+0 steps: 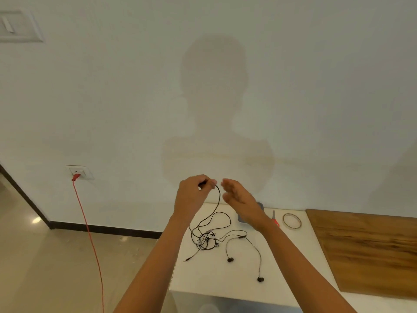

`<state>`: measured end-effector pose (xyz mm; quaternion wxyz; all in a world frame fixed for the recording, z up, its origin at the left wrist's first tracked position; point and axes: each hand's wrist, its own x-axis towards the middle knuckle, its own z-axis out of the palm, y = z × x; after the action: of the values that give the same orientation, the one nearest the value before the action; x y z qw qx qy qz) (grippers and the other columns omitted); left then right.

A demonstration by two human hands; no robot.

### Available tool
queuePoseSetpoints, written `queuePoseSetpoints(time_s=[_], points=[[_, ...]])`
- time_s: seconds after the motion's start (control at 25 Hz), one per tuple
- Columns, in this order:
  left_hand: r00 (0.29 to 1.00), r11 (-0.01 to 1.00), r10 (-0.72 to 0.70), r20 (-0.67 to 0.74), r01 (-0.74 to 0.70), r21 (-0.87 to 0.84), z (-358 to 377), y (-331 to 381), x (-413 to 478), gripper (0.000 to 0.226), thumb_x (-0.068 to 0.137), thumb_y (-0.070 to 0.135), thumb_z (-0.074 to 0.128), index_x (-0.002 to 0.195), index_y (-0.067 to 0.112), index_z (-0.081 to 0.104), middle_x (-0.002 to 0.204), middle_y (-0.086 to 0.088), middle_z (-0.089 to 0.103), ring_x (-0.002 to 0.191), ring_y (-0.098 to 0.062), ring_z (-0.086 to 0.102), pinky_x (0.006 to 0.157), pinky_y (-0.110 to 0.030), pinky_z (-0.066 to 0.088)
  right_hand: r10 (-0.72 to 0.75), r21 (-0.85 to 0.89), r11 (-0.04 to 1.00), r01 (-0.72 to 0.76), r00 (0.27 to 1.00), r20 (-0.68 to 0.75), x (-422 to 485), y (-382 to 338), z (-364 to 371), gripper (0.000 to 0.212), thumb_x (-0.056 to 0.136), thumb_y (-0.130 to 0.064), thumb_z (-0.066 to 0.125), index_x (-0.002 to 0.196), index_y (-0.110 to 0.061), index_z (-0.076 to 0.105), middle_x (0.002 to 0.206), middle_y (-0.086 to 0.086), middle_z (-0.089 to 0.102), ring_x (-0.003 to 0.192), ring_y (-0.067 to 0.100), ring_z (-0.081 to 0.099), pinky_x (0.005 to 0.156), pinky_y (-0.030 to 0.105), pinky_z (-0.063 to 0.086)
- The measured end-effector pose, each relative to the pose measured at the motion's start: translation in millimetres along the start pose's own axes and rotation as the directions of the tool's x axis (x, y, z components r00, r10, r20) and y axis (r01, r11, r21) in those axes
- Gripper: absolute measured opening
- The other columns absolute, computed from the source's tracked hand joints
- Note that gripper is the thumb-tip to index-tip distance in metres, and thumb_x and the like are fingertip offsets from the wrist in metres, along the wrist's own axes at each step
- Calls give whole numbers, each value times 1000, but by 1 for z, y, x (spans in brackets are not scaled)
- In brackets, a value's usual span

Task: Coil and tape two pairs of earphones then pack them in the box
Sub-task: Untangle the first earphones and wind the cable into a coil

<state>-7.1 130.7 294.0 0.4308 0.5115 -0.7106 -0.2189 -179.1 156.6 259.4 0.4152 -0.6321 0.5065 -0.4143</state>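
Tangle [204, 241] is the chief hazard here. Both pairs of earphones lie knotted together on the white desk [225, 285], and one black cord [219, 199] rises from the knot to the left hand [194, 196]. That hand's grip is pinched on the cord's thicker end piece, held well above the desk; whether that piece is a plug or a bud I cannot tell. The right hand [240, 201] hovers just beside it at 3 o'clock, grip apart, fingers straight, holding nothing.

If the left hand lifts higher before the loops are freed, I judge the knot will tighten and drag the other pair up with it. A plug [187, 259] at 7 o'clock of the tangle lies near the desk's left edge and could be pulled off onto the floor. An earbud [230, 259] at 4 o'clock and a second earbud [260, 279] farther out the same way could snag or swing as their cords go taut.

The grey box [260, 206] sits at 1 o'clock of the tangle, partly hidden behind the right wrist. The scissors [274, 219] and tape roll [292, 220] lie at its 3 o'clock, well apart from the cord. A coil wound in the air may spring open while one hand reaches for the tape — and the right forearm, swinging that way, could knock the scissors.
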Motion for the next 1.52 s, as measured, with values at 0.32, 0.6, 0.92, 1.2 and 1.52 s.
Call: queuePoseSetpoints(time_s=[0.32,0.6,0.92,1.2,1.52], points=[[946,978,-186,265,154,138,-21,-18,-10,41,94,45,51,70,16,69,57,4,53,60,-12,52,57,-18,37,-30,-182,981,-68,872,-489,-2,7,-23,23,96,-4,45,88,-13,65,78,0,67,68,4,58,61,10,43],[913,970,-232,335,241,15,-7,-2,-20,41,94,43,51,70,15,68,60,7,54,56,-5,47,58,-18,37,109,-309,945,-108,994,-16,-14,1,-11,43,89,-7,49,129,-22,49,105,-13,62,96,0,56,93,26,45],[916,964,-254,310,266,4,-22,-6,-22,39,94,44,51,71,19,70,62,9,58,51,-1,45,56,-17,36,-37,-183,983,-33,930,-366,-7,6,-23,26,98,-5,42,86,-15,62,78,4,64,66,13,54,64,26,47],[895,936,-275,350,333,-113,-12,3,-26,39,94,42,52,69,17,67,57,11,54,51,-5,42,52,-14,36,54,-309,948,-75,996,-76,-17,9,-12,42,91,-10,51,131,-20,47,129,-2,55,102,3,56,90,22,40],[886,900,-293,360,382,-207,-15,6,-29,42,94,43,51,60,20,60,54,12,50,50,-7,38,52,-17,34,-49,-51,998,38,970,-238,-10,-6,-11,26,97,-10,47,84,-15,68,69,-9,66,58,10,51,50,21,41]])
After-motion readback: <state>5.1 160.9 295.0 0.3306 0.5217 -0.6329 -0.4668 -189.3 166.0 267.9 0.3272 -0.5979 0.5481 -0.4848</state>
